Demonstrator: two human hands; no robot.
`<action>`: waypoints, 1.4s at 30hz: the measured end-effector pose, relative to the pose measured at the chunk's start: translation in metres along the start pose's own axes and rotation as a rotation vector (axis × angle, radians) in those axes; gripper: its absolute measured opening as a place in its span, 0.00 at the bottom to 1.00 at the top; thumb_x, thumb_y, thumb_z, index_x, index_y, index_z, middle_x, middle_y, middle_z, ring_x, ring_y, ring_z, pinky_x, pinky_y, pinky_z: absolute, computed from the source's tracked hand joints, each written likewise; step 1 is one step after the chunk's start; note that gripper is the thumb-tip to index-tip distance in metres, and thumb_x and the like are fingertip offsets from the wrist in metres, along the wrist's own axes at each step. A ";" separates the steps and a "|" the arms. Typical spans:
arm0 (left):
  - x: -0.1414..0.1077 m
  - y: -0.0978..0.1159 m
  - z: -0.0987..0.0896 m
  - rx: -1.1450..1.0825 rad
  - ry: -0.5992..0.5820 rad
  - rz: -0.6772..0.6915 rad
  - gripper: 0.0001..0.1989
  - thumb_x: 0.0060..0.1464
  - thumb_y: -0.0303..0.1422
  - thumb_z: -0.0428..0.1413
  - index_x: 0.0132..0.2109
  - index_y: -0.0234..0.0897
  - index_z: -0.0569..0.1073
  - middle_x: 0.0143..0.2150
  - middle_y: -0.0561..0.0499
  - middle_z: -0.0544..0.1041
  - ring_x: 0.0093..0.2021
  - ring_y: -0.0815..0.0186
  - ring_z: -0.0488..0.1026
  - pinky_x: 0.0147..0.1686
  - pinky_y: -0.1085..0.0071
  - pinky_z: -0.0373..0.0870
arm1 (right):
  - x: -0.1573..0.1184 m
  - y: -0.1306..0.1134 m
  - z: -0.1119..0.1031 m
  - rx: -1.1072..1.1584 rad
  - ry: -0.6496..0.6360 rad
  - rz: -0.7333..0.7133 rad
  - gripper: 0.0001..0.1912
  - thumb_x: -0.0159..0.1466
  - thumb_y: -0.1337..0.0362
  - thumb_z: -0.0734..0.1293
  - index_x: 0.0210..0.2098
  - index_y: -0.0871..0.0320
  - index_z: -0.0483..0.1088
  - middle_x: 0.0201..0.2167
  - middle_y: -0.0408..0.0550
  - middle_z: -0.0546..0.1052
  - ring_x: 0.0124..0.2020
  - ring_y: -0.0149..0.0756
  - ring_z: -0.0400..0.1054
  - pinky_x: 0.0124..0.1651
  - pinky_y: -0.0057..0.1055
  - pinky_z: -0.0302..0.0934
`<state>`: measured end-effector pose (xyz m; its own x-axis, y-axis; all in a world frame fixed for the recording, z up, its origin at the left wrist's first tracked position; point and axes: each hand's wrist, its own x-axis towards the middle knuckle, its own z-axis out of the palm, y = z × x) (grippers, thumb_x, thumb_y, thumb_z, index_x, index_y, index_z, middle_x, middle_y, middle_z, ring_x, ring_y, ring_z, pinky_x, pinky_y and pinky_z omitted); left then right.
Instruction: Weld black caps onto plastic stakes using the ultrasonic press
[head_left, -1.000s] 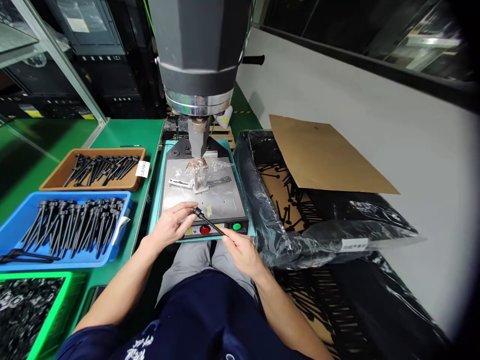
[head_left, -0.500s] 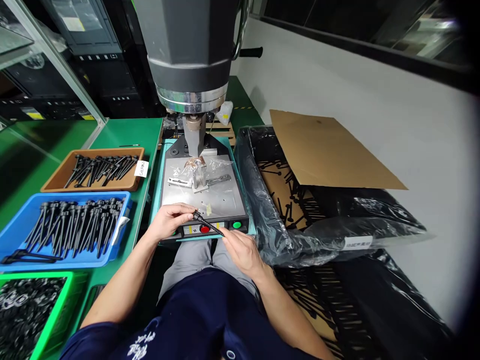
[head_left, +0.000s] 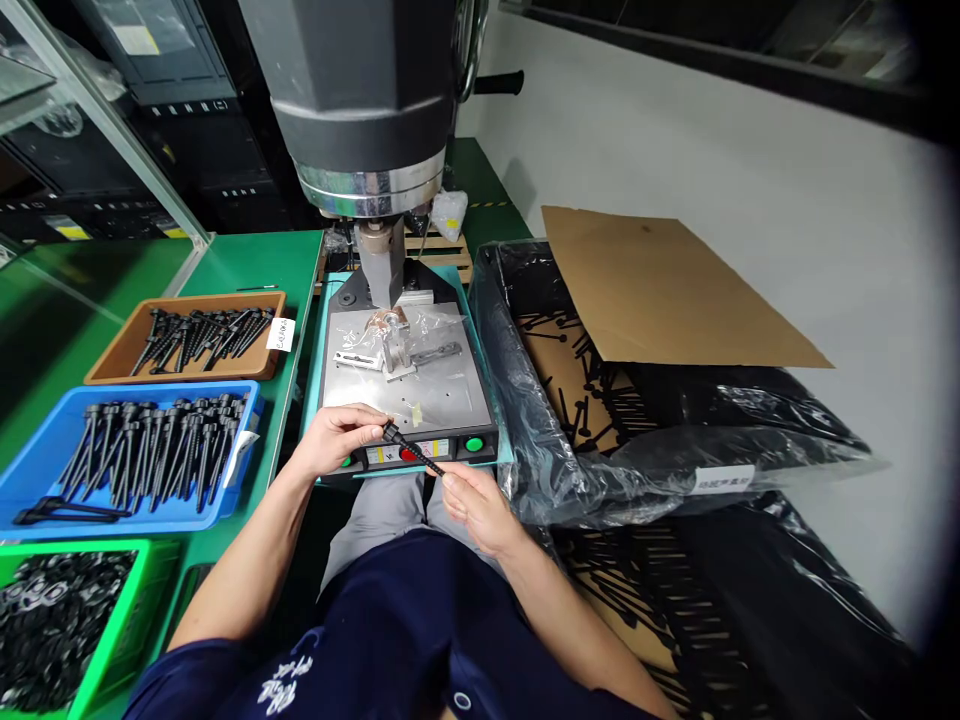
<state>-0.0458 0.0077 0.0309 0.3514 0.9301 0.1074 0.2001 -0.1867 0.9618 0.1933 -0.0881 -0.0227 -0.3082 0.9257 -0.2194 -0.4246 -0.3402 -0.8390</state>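
Observation:
A thin black ribbed plastic rod with a thicker head point(head_left: 412, 447) slants between my hands, over the front edge of the press. My left hand point(head_left: 339, 438) pinches its head end between thumb and fingers. Around the thin lower end, the fingers of my right hand point(head_left: 480, 505) are closed. Just beyond the hands lies the press's metal plate point(head_left: 442, 400), with a fixture point(head_left: 396, 350) under clear film. The press's grey tool point(head_left: 382, 268) hangs above that fixture.
On the left green table are a brown tray point(head_left: 112, 368) and a blue tray point(head_left: 253, 400) of similar black rods, plus a green crate point(head_left: 142, 590) of small black parts. To the right stands a plastic-lined box point(head_left: 517, 430) with a cardboard sheet point(head_left: 675, 290). Green buttons point(head_left: 474, 444) line the press front.
My right hand has curled its fingers more tightly around the rod's thin end. My left hand keeps its pinch on the head. The view has shifted slightly.

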 end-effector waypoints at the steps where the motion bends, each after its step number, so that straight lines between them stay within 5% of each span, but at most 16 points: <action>1: -0.001 0.000 0.000 -0.007 -0.007 0.000 0.09 0.49 0.36 0.65 0.38 0.38 0.83 0.40 0.44 0.82 0.42 0.58 0.79 0.44 0.65 0.75 | 0.000 -0.002 0.002 0.092 -0.006 0.040 0.17 0.62 0.54 0.69 0.43 0.61 0.75 0.16 0.32 0.50 0.17 0.23 0.40 0.21 0.26 0.35; 8: -0.002 0.005 0.000 -0.030 0.007 -0.009 0.09 0.48 0.36 0.65 0.37 0.37 0.83 0.39 0.43 0.82 0.41 0.58 0.79 0.43 0.64 0.76 | -0.001 -0.004 0.007 0.432 -0.121 0.261 0.12 0.59 0.59 0.72 0.38 0.62 0.75 0.14 0.31 0.49 0.16 0.21 0.38 0.20 0.24 0.33; 14: -0.003 -0.001 0.006 -0.058 0.040 -0.054 0.10 0.48 0.37 0.65 0.37 0.37 0.82 0.41 0.43 0.82 0.43 0.57 0.79 0.47 0.61 0.74 | 0.000 0.010 0.020 0.157 0.049 -0.032 0.17 0.61 0.52 0.70 0.41 0.61 0.73 0.16 0.33 0.53 0.17 0.23 0.44 0.21 0.26 0.36; 18: -0.005 -0.011 0.019 -0.135 0.100 -0.051 0.16 0.45 0.37 0.67 0.41 0.36 0.81 0.44 0.42 0.81 0.42 0.58 0.78 0.44 0.62 0.75 | 0.002 0.018 0.021 0.053 0.038 -0.040 0.22 0.63 0.49 0.68 0.44 0.61 0.71 0.16 0.32 0.54 0.17 0.23 0.45 0.21 0.26 0.39; 21: -0.008 -0.019 0.032 -0.155 0.189 -0.051 0.17 0.44 0.37 0.68 0.43 0.36 0.81 0.43 0.42 0.81 0.37 0.61 0.77 0.40 0.63 0.74 | 0.007 0.022 0.019 -0.106 -0.050 0.022 0.23 0.64 0.48 0.65 0.47 0.61 0.69 0.17 0.36 0.65 0.18 0.25 0.56 0.23 0.26 0.50; 24: -0.014 -0.023 0.047 -0.102 0.120 -0.031 0.11 0.47 0.36 0.66 0.39 0.38 0.81 0.43 0.42 0.81 0.42 0.58 0.77 0.46 0.60 0.72 | 0.016 0.023 0.018 -0.092 -0.063 0.103 0.23 0.62 0.47 0.68 0.48 0.58 0.67 0.28 0.42 0.74 0.21 0.26 0.65 0.24 0.25 0.55; 29: -0.023 -0.027 0.060 -0.067 -0.009 -0.009 0.10 0.49 0.35 0.64 0.40 0.41 0.81 0.46 0.42 0.80 0.48 0.54 0.75 0.54 0.55 0.67 | 0.031 0.021 0.014 0.073 0.121 0.118 0.27 0.60 0.44 0.68 0.50 0.54 0.65 0.26 0.38 0.69 0.15 0.21 0.54 0.16 0.19 0.41; 34: 0.006 -0.049 0.027 -0.061 0.527 -0.109 0.23 0.50 0.39 0.63 0.52 0.37 0.74 0.54 0.41 0.74 0.54 0.56 0.71 0.54 0.57 0.67 | 0.030 0.023 0.008 -0.001 0.159 0.114 0.22 0.58 0.48 0.71 0.43 0.57 0.67 0.27 0.40 0.70 0.19 0.21 0.58 0.18 0.19 0.46; 36: 0.026 -0.062 0.009 -0.087 0.613 -0.139 0.30 0.49 0.40 0.63 0.58 0.36 0.69 0.58 0.39 0.70 0.58 0.57 0.68 0.55 0.59 0.66 | 0.031 0.026 0.010 -0.028 0.138 0.100 0.21 0.56 0.50 0.73 0.41 0.57 0.67 0.32 0.43 0.73 0.23 0.25 0.64 0.20 0.21 0.54; 38: 0.044 -0.072 -0.003 -0.182 0.517 -0.160 0.35 0.45 0.39 0.66 0.59 0.34 0.66 0.55 0.38 0.73 0.56 0.59 0.70 0.55 0.61 0.66 | 0.035 0.029 0.013 -0.037 0.094 0.105 0.22 0.54 0.52 0.75 0.39 0.58 0.68 0.35 0.46 0.75 0.27 0.28 0.69 0.24 0.23 0.60; 42: 0.054 -0.073 -0.005 -0.340 0.197 -0.229 0.31 0.42 0.40 0.68 0.51 0.29 0.70 0.32 0.47 0.78 0.34 0.64 0.76 0.38 0.68 0.72 | 0.052 0.040 0.020 0.006 0.011 0.179 0.24 0.53 0.53 0.76 0.42 0.58 0.68 0.34 0.46 0.76 0.26 0.29 0.70 0.28 0.27 0.64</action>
<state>-0.0457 0.0728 -0.0322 0.1455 0.9840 -0.1032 -0.0709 0.1144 0.9909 0.1435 -0.0568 -0.0582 -0.3697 0.8519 -0.3709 -0.3689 -0.5009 -0.7829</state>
